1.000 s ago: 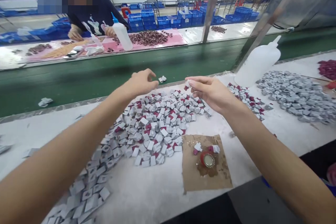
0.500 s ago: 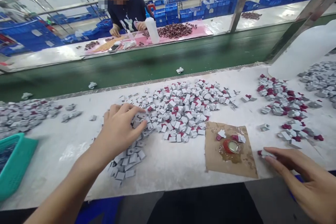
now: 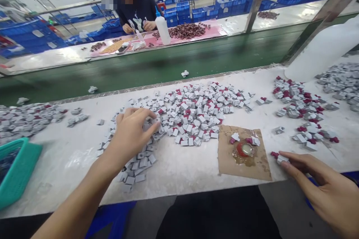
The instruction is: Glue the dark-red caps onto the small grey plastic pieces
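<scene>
My left hand point(image 3: 134, 127) is over the near left part of a large heap of small grey plastic pieces point(image 3: 193, 119), several with dark red parts. Its index finger and thumb curl together around a grey piece point(image 3: 148, 122), which the fingers partly hide. At the right, my right hand point(image 3: 316, 179) pinches a grey piece with a dark red part point(image 3: 281, 158) between thumb and fingertips, just above the table. Left of that hand lies a brown cardboard square point(image 3: 227, 164). On it are a small red-rimmed round dish point(image 3: 246, 149), wet stains and two grey-and-red pieces point(image 3: 235, 137).
A teal basket point(image 3: 22, 179) stands at the left edge, near another grey heap point(image 3: 25, 123). More grey-and-red pieces point(image 3: 305, 106) lie at the right by a white rounded object point(image 3: 322, 56). Beyond the green belt point(image 3: 146, 67), a co-worker point(image 3: 134, 7) handles small parts.
My left index finger and thumb have drawn closer together over the heap. My right hand still holds its piece, now slightly turned. Pieces on the green belt have shifted left.
</scene>
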`<state>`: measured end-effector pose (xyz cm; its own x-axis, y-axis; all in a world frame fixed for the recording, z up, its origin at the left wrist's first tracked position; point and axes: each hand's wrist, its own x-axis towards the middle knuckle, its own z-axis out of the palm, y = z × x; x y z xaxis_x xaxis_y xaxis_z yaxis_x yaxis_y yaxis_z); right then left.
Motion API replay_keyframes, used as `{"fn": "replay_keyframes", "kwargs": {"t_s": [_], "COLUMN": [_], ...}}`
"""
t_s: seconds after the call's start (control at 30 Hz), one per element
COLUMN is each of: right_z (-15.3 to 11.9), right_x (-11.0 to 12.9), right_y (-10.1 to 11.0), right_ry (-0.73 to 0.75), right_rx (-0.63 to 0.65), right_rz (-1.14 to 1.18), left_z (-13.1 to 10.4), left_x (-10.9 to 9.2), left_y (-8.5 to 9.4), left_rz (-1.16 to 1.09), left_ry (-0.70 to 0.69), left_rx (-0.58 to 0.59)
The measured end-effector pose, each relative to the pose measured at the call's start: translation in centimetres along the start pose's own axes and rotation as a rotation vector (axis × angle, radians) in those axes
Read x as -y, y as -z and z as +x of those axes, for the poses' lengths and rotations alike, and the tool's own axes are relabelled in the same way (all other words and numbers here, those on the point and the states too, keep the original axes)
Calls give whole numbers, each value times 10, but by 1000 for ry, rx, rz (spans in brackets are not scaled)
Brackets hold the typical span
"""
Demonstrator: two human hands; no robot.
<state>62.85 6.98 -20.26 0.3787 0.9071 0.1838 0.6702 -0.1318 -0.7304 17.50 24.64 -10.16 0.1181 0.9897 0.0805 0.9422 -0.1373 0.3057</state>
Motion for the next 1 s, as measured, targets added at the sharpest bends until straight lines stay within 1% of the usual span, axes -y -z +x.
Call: {"fn": "replay_keyframes", "kwargs": {"t_s": [0.07,0.1,0.17,0.23,0.3,0.33,0.4,0.53,0.63,0.7,0.83,0.9,1.0], "right_z": [1,1,-1,-2,-5,-6,-7,-6,-4,-3,0,3,6], "right_x": [16,25,42,57,68,72,77,81,83,85,89,90,91], "right_y": [1,0,-4,-9,-14,-16,-20,-25,-27,-27,-25,-24,-22], "right_ry": [-53,-89,-145,-145,-121,-114,-103,-45,18,62,133,146,158], "right_rx": [-8,-29,-79,-75,-40,-14,27,31,34,46,75,97,121], "right_rz": [52,101,216,304,358,376,399,369,315,280,227,216,182], "left_z": [-10,-17,-36,-56,-73,-80,-88,-90,-85,-80,-76,-76,-79], "left_x": [-6,-9,-17,-27,-38,-43,-51,-60,-59,-55,-51,-52,-59], "left_y": [-3,-8,-24,-46,-68,-76,-84,-79,-75,-76,-77,-78,-78], "left_rz": [-101,-164,-291,-397,-456,-469,-472,-497,-525,-520,-488,-490,-536], "left_ry": [-25,-46,-114,-190,-217,-215,-212,-219,-192,-173,-213,-234,-226], "left_rx": [-6,-8,29,59,69,66,79,83,101,142,203,210,204]}}
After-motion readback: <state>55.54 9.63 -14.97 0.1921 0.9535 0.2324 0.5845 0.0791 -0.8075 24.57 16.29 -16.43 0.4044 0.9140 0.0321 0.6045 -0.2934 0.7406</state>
